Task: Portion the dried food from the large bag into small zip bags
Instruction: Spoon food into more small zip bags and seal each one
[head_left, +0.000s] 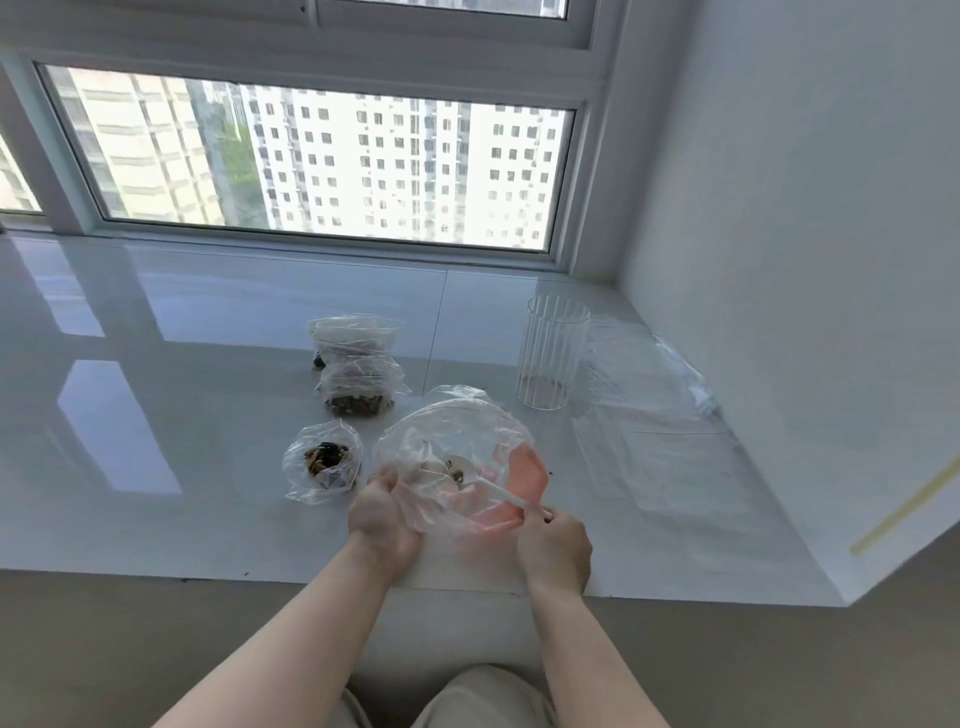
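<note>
A large clear bag (457, 431) with a pink patch stands open on the white sill (208, 338). My left hand (382, 519) grips its left rim. A white plastic spoon (488, 480) reaches into the bag with a few dried bits in its bowl, and my right hand (553, 545) pinches its handle at the bag's near right edge. To the left sits a small open zip bag (323, 462) with dark dried food inside. Two more small zip bags (358, 364) with dried food lie stacked behind it.
A clear ribbed glass (551, 353) stands at the back right. Flat clear zip bags (660, 410) lie along the right wall. The window (311, 166) runs along the back of the sill. My knees (478, 696) are below the sill's front edge.
</note>
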